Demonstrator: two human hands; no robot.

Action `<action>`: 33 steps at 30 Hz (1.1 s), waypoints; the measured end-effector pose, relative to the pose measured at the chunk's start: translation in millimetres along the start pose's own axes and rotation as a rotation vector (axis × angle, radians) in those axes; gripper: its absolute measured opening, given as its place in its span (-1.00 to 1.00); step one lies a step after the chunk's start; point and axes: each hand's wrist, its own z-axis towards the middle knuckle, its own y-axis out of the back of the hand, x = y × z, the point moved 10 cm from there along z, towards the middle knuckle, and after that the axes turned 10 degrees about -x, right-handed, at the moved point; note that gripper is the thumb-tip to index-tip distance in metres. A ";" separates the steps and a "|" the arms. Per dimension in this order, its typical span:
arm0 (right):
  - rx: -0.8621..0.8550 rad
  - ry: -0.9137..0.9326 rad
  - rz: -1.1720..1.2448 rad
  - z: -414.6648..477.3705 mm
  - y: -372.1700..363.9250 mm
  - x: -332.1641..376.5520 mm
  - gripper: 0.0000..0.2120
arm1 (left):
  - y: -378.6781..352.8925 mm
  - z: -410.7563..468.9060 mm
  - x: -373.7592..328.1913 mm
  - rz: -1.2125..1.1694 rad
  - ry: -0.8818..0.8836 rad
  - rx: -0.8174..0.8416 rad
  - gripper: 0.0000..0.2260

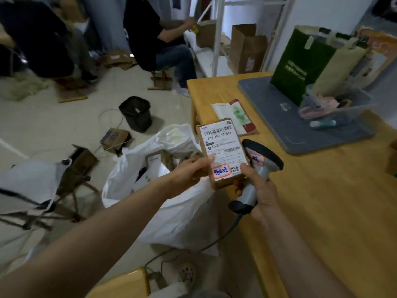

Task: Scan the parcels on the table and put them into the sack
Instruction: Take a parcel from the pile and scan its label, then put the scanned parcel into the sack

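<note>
Wooden table [322, 211] edge, sack [182, 211] below the fingers. Left hand [189, 172] pinches parcel [222, 147]; right hand [262, 192] clenches scanner [261, 166], thumb resting on parcel. Probable fault: loose two-hand grip drops parcel into sack unscanned.

One wide camera sits on the person's head. It looks forward and down, close over the surface [322, 201] and the floor [43, 125] beside it.
</note>
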 end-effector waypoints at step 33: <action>0.212 -0.154 -0.590 44.3 -176.7 -121.6 -0.64 | 354.7 39.9 113.7 0.699 0.343 -0.951 -0.72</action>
